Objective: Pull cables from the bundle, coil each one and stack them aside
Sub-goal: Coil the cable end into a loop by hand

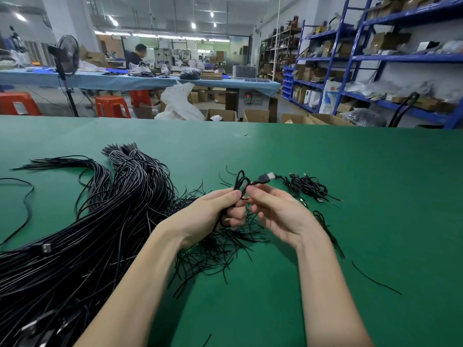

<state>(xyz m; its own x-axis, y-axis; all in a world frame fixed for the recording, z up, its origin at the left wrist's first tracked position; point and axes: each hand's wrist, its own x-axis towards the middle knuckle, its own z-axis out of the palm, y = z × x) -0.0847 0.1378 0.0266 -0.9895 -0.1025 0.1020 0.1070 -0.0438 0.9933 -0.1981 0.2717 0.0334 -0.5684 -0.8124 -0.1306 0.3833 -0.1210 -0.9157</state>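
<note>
A thick bundle of black cables (82,236) lies across the left of the green table (325,246). My left hand (213,211) grips a coiled black cable (241,182) above the table's middle, with loops sticking up past my thumb. The coil's USB plug (266,177) points right. My right hand (278,211) pinches the cable just below the loops, fingers curled. A small stack of coiled cables (309,186) lies to the right, behind my right hand. Loose thin black ties (220,249) are scattered under both hands.
One stray cable (26,204) snakes at the far left and a short black strand (375,279) lies at the right. Beyond the table's far edge stand cardboard boxes (255,115), orange stools, a fan, blue shelving (375,58) and a person seated at another bench.
</note>
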